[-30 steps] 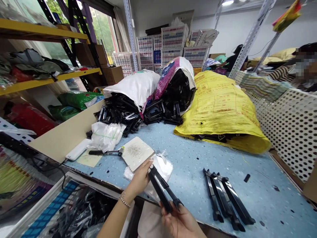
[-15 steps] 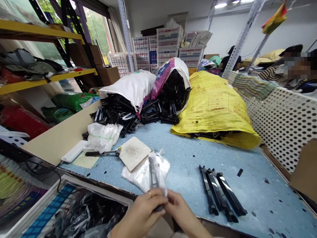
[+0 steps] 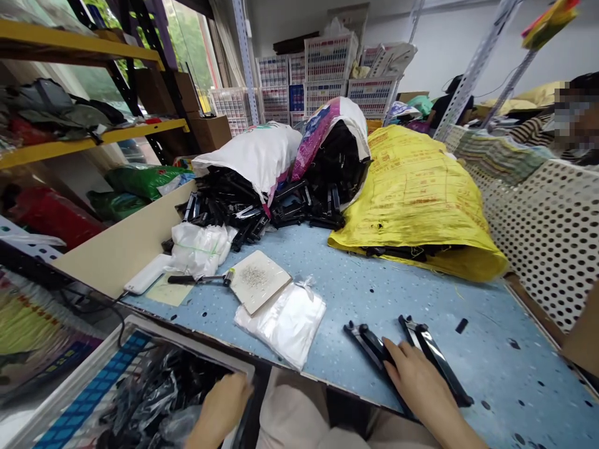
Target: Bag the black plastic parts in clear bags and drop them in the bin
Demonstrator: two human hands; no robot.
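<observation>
Over the right end of the table, my right hand (image 3: 416, 380) has its fingers closed round a long black plastic part (image 3: 367, 349), which lies with another close beside it. Further right, just past that hand, more glossy black parts (image 3: 435, 355) rest on the tabletop. My left hand (image 3: 224, 402) hangs over the crate (image 3: 248, 368) at the lower left. Its fingers are blurred and turned away, and I cannot see anything in them. Inside the crate lie black parts in clear bags (image 3: 154, 393). A stack of clear plastic bags (image 3: 290, 321) lies near the table's front edge.
A square board (image 3: 259, 280) with small specks overlaps the bag stack, beside a black-handled tool (image 3: 196, 279). White sacks (image 3: 262, 146) spill black parts at the back. A yellow sack (image 3: 421, 193) and perforated white panel (image 3: 552, 218) stand right.
The bagged part held by both hands has left them. My left hand has moved left over the crate; my right hand has moved right onto the black parts, which are now spread apart.
</observation>
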